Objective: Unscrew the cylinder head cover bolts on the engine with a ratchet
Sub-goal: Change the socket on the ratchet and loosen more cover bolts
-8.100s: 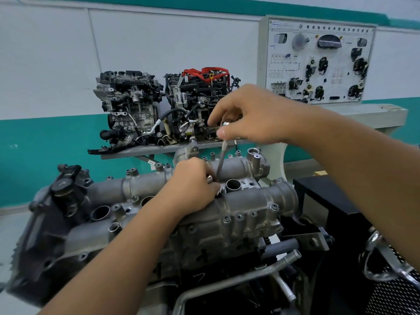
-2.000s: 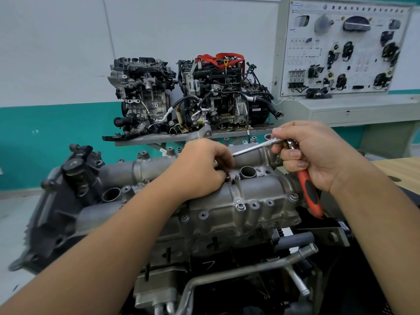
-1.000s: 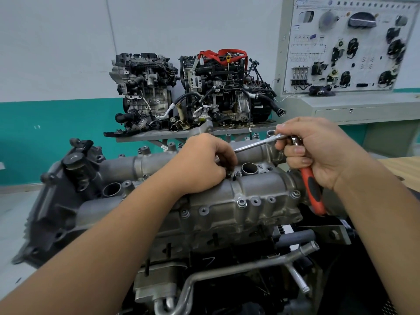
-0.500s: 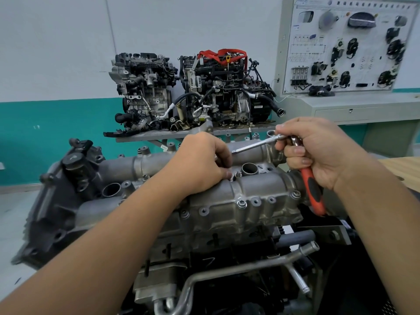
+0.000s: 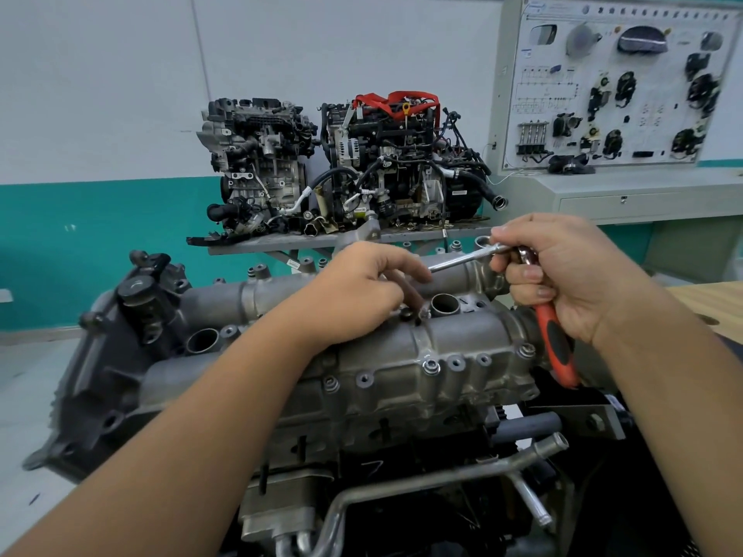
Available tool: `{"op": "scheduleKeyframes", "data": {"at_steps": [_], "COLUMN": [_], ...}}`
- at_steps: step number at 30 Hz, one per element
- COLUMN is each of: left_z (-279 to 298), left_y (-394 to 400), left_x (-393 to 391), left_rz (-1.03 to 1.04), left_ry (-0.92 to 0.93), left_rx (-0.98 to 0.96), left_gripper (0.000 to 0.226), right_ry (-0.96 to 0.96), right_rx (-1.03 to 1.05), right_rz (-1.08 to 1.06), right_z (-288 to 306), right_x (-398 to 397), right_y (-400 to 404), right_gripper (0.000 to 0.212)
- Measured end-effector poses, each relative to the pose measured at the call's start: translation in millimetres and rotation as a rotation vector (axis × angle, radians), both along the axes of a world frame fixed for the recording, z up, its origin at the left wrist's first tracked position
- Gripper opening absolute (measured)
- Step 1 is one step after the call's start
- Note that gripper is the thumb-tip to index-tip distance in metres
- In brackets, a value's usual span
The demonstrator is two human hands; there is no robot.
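The engine filled the near half of the room, a grey cast block lying crosswise in front of the person, its cylinder head cover uppermost and running from left to right. Behind it, on a metal shelf against the white and teal wall, stood two more engines side by side, the right one with red straps over its top. To the right of them a training board carried mounted car parts above a grey cabinet.

Both bare forearms reached in over the cover. The right hand was curled around the ratchet near its head — the red and black handle hung down past the cover's right end, while a bright extension bar ran leftward from the fist toward the other hand. The left hand rested on top of the cover just left of an open round port, fingers bent down over the far end of the bar; whether they actually pinched it I could not tell. A row of bolts sat along the cover's near flange, one of them shiny — well below both hands.
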State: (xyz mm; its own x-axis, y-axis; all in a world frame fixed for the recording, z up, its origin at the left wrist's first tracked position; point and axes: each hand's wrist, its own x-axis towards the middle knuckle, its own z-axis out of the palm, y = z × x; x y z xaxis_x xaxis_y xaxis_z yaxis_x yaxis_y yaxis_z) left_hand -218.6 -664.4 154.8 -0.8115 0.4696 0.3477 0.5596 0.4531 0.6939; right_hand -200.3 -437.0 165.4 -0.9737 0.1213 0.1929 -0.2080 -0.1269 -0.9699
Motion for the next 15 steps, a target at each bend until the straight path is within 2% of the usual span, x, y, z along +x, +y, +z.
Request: {"op": "scheduleKeyframes", "data": {"at_steps": [3, 6, 11, 15], "left_z": [1, 1, -2, -4], "left_y": [0, -1, -6, -8], "left_x": [-2, -2, 2, 6], "left_rz": [0.079, 0.131, 0.161, 0.164], "left_ry": [-0.211, -0.268, -0.170, -0.045], "left_rx": [0.394, 0.634, 0.701, 0.777], "left_gripper": [0.045, 0.043, 0.041, 0.037], "right_ry": [0.020, 0.074, 0.082, 0.102], "right_rx": [0.025, 0.067, 0.165, 0.410], "right_rz": [-0.017, 0.012, 0.146, 0.118], "right_z": [0, 1, 6, 2], "right_x": [0, 1, -6, -17], "right_y": [-5, -11, -16, -22], "right_gripper": [0.005, 0.009, 0.008, 0.009]}}
